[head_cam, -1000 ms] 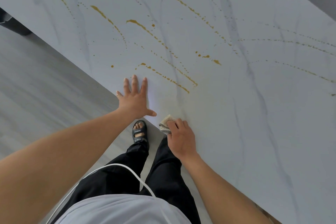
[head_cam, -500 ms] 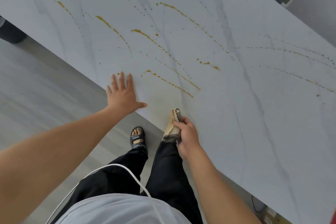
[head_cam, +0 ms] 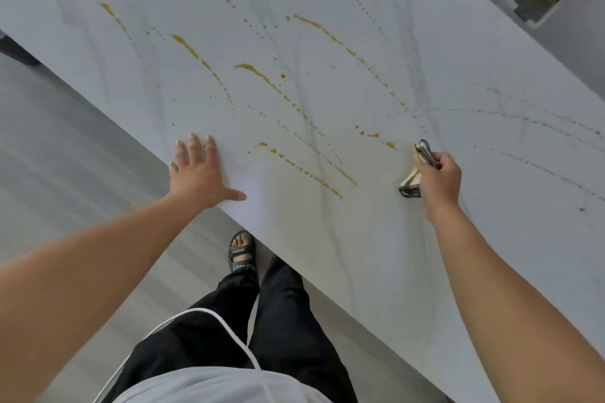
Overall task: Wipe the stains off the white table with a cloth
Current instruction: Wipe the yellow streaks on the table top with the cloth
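A white marble-veined table runs diagonally across the view. Several yellow-brown stain streaks and dotted splashes cross its middle and far part. My right hand grips a bunched cloth, beige with a dark patterned edge, over the table just right of the nearest streaks. My left hand lies flat on the table near its front edge, fingers spread. A faint yellowish smear shows on the surface between my hands.
The table's front edge runs from upper left to lower right above a grey floor. My legs and a sandalled foot stand by that edge. A white cable hangs across my front. A grey object sits beyond the far right corner.
My right hand has carried the cloth from the front edge out to the right, further onto the table. My left hand stays flat in the same spot.
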### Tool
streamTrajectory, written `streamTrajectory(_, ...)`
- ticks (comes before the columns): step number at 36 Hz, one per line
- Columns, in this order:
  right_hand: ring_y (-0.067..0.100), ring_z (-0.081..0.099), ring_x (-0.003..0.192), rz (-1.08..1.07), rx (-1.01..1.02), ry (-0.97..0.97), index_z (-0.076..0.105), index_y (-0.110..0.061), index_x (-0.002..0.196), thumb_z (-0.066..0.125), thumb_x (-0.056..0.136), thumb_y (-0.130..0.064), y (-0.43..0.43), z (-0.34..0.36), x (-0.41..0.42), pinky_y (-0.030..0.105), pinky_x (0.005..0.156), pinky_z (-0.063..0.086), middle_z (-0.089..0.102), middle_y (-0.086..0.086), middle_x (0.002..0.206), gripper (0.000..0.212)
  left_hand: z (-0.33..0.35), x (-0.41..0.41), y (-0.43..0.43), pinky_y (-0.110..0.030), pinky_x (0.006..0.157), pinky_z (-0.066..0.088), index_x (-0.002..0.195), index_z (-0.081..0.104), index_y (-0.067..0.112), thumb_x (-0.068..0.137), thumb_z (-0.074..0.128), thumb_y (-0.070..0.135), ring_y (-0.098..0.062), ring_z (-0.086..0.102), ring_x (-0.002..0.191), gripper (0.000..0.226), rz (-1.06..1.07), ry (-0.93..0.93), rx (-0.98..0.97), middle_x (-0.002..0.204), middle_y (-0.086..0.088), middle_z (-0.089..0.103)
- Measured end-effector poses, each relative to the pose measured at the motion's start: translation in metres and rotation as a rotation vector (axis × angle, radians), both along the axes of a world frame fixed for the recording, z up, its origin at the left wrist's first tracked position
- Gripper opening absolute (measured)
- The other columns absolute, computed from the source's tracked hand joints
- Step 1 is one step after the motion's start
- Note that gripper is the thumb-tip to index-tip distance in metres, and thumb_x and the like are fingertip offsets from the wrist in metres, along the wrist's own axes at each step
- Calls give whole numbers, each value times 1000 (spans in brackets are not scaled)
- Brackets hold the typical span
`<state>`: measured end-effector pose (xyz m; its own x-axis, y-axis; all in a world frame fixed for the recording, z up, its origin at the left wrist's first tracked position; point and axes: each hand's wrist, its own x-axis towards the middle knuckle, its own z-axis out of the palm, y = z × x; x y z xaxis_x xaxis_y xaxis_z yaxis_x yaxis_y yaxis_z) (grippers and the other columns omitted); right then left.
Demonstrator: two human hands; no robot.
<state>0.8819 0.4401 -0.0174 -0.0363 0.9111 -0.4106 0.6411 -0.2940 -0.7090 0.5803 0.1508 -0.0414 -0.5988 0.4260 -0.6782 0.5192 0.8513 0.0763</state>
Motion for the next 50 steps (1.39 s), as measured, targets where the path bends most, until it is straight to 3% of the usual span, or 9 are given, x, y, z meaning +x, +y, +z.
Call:
streamTrajectory(3,0,55,65,166,97,-163,61,-19,102,54,90,-10,30,-11,-11,21,63,41,60,-8,78,17,1,-1,4,-58,126,6,160,-17,23,57,82,79,-38,-20,154,153,17,-5,-10,168,-10,-22)
streamTrajectory(9,31,58,104,381,226,-317,63,-19,118,52,88,-13,54,-52,-34,35,87,43,56,11,118,33,0,0,7,-57,126,10,160,-15,26,55,82,79,-34,-19,155,153,46,17,-31,169,-7,-19)
streamTrajectory(16,38,55,107,381,309,-348,60,-14,116,54,85,-7,31,-63,-43,42,79,44,57,14,116,33,1,-1,12,-58,126,6,159,-21,20,59,80,77,-37,-21,154,153,26,7,-88,167,-11,-24)
streamTrajectory(26,32,57,87,1124,547,-302,63,-12,102,42,76,-25,-6,-62,-21,35,52,50,58,6,96,36,-1,0,16,-61,125,4,158,-23,18,60,82,73,-42,-21,153,154,30,-12,-102,166,-14,-27)
streamTrajectory(33,37,55,100,674,391,-422,60,-12,108,52,81,-13,-15,-62,-39,42,65,49,58,13,106,28,-2,-1,15,-64,124,5,159,-22,17,60,82,72,-44,-21,153,153,29,-17,-81,166,-15,-26)
streamTrajectory(38,33,55,82,1134,563,-311,63,-9,96,43,77,-21,-47,-66,-35,36,49,49,58,9,92,30,-4,-2,13,-64,124,5,159,-21,18,58,82,73,-43,-21,153,155,25,-14,-72,166,-15,-25)
streamTrajectory(40,31,56,86,1124,538,-284,64,-11,98,44,77,-21,-47,-66,-34,36,52,50,58,6,95,31,-6,-3,13,-64,124,5,159,-21,18,58,82,73,-43,-21,153,155,26,-16,-69,166,-14,-25)
streamTrajectory(45,36,55,96,720,395,-348,63,-11,103,52,78,-13,-54,-64,-41,42,61,52,58,11,101,27,-8,-3,11,-64,124,5,158,-22,18,59,82,73,-43,-23,152,154,27,-18,-65,165,-13,-27)
streamTrajectory(50,30,53,79,1140,536,-271,58,-13,99,41,76,-21,-79,-63,-40,30,47,42,55,6,90,29,-8,-4,10,-66,123,5,159,-21,18,59,83,72,-44,-22,152,154,24,-16,-59,165,-14,-26)
